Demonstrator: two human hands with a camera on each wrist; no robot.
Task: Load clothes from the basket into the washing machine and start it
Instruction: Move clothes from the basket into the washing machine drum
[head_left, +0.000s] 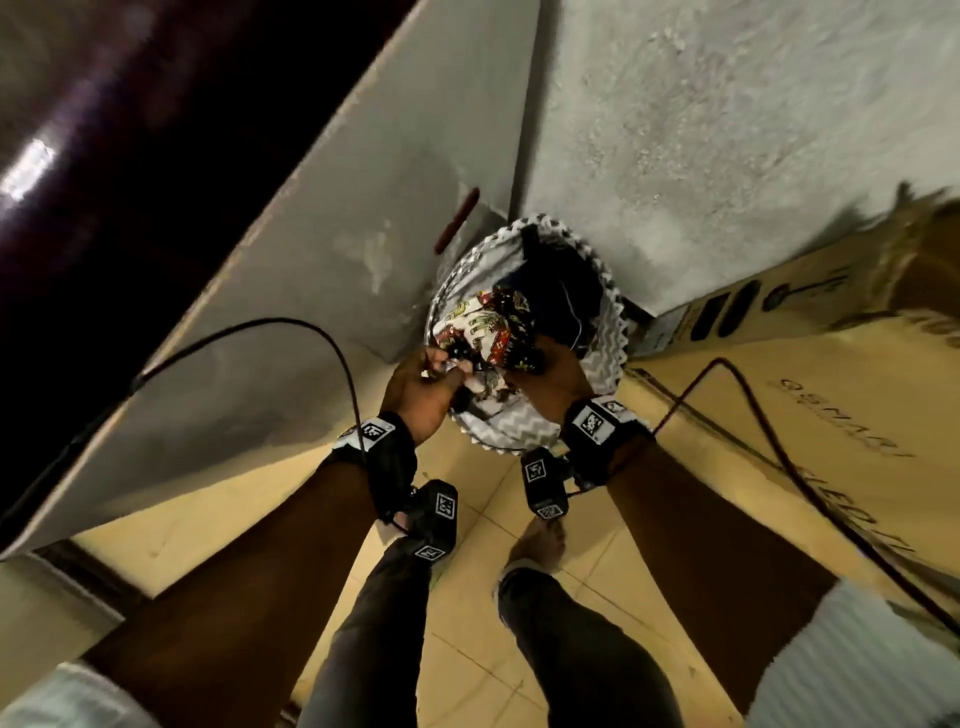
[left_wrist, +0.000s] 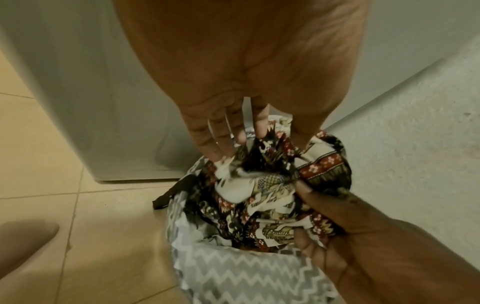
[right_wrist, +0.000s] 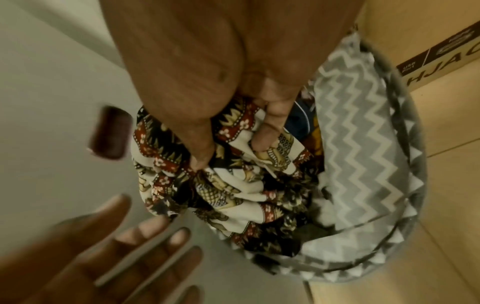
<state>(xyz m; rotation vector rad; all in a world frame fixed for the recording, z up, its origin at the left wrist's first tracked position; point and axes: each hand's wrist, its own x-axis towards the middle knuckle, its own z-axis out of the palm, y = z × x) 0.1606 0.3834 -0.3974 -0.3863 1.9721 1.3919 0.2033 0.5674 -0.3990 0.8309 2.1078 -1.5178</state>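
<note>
Basket (head_left: 597, 384), a round fabric hamper with a grey-and-white chevron lining, stands on the floor (head_left: 524, 613) in a corner, just beside the white washing machine (head_left: 291, 291) on one side and a rough plastered wall (head_left: 727, 156) behind. Patterned garment (head_left: 493, 332), printed in cream, red and black, is bunched at the basket's mouth, above darker clothes (head_left: 561, 301) lying deeper inside. Right hand (head_left: 550, 379) grips the garment, its thumb and fingers (right_wrist: 270, 131) curled into the folds. Left hand (head_left: 421, 389) reaches the same garment from the machine side; in the left wrist view its fingers (left_wrist: 215, 142) are extended and their tips touch the cloth, and a firm hold cannot be confirmed. Floor is laid in pale yellow-beige tiles with visible grout lines. Printed cardboard box (head_left: 810, 364) lies on the floor to the right of the basket, close against it. A dark reddish handle (head_left: 457, 221) is fixed to the machine's side panel. Lighting is dim and warm; the upper left of the head view is dark. A bare foot (head_left: 535, 545) rests on the tiles before the basket.
</note>
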